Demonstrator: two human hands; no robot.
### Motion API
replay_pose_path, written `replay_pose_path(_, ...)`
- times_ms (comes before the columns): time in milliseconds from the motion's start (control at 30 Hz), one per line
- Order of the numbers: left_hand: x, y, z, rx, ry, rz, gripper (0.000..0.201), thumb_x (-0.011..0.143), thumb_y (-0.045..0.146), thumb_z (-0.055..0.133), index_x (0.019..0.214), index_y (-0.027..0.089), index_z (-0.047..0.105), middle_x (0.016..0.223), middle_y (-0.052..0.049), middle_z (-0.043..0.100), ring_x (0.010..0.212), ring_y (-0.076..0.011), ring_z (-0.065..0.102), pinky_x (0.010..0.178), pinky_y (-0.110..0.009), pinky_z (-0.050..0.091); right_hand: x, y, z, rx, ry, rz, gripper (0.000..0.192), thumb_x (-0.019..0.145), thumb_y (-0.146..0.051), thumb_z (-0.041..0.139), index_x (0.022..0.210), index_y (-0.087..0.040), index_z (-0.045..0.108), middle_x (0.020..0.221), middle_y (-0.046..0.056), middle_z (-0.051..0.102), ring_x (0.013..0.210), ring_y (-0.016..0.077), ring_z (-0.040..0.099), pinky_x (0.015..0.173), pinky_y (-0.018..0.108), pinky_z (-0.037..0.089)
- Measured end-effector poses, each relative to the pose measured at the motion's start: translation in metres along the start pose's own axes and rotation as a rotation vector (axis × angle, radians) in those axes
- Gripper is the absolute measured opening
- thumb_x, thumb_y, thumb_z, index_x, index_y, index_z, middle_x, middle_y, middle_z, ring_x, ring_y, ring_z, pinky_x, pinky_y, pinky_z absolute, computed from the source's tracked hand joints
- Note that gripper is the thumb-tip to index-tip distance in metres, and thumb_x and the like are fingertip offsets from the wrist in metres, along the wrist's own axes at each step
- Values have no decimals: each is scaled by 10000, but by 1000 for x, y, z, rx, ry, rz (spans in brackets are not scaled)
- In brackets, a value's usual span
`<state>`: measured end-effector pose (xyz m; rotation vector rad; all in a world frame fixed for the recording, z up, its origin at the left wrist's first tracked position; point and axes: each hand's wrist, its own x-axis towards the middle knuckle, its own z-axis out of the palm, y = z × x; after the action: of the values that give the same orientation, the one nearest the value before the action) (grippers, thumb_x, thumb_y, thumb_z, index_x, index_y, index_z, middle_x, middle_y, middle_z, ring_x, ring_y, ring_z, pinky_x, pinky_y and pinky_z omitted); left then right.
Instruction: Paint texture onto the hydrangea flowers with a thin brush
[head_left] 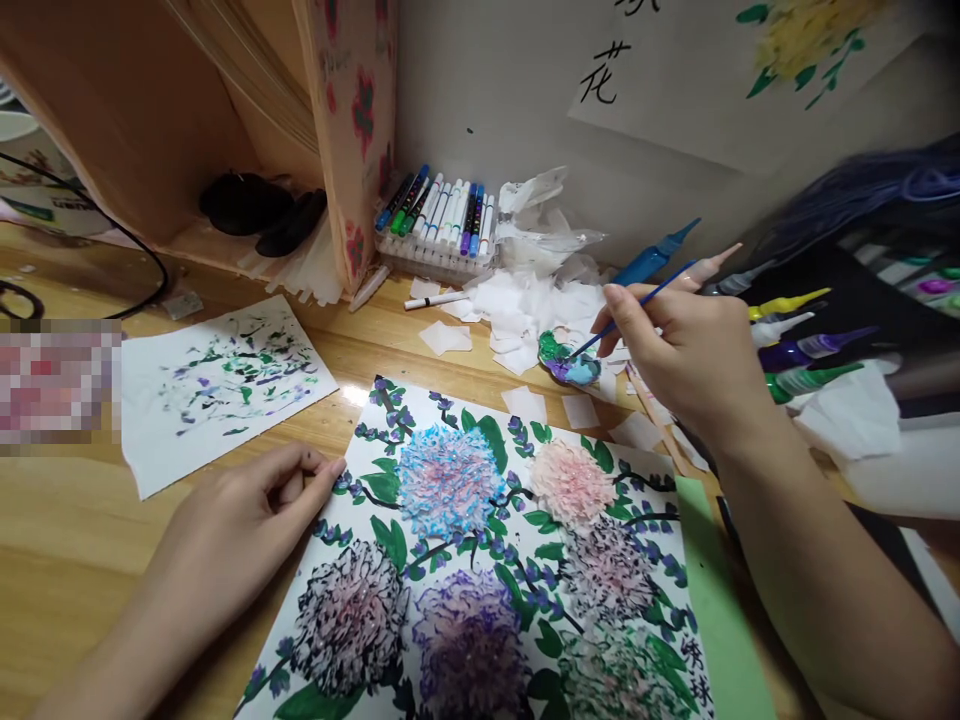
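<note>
Right hand [694, 355]: closed in a pen grip round a thin blue brush [637, 306], whose tip touches the paint dish [568, 362] just at the hand's 9 o'clock. Dish: small, smeared green, purple and pale blue, resting on the wooden table [90, 520] among white paper scraps [525, 305]. Left hand [251, 520]: loosely curled, holding nothing, fingertips pressed on the left edge of the flower painting [487, 560], which spreads from the hand's 3 o'clock. Painting lies at 7 o'clock from the dish. Test sheet [217, 395] with paint dabs: 12 o'clock of the left hand. Marker set [439, 220]: against the wall, 11 o'clock from the dish. Paint tubes [795, 340]: 3 o'clock of the right hand.
</note>
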<state>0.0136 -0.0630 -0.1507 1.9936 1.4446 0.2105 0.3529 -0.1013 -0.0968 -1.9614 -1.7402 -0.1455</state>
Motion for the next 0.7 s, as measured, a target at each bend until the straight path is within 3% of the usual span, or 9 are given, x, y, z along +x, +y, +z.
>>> replay_pose_path(167,0,1,0,114,-48,-51,368,827,557,432,735,227,568,519,44,493,519,-120,489,529,-248,315,-8,-24,-6,287,188,49,357,918,-343,449,653,-187,631,608,7,624,568,105,553,590,275,426)
replay_pose_path(267,0,1,0,120,-45,-50,375,837,552,421,725,224,564,527,41,489,527,-119,477,532,-250,310,-16,-44,-10,502,41,24,247,909,-281,477,740,-207,641,711,0,638,664,110,588,627,260,453)
replay_pose_path(433,-1,1,0,113,-41,-45,383,850,546,406,723,219,560,536,38,496,534,-119,482,537,-255,311,-30,-55,-1,499,-221,-139,187,910,-240,455,826,-251,622,783,-17,631,743,122,582,664,273,438)
replay_pose_path(700,-2,0,0,106,-40,-45,382,854,547,405,706,223,542,570,36,540,554,-119,492,556,-269,313,-33,-57,7,439,-290,-234,188,900,-218,429,838,-255,603,778,8,628,748,163,586,669,315,439)
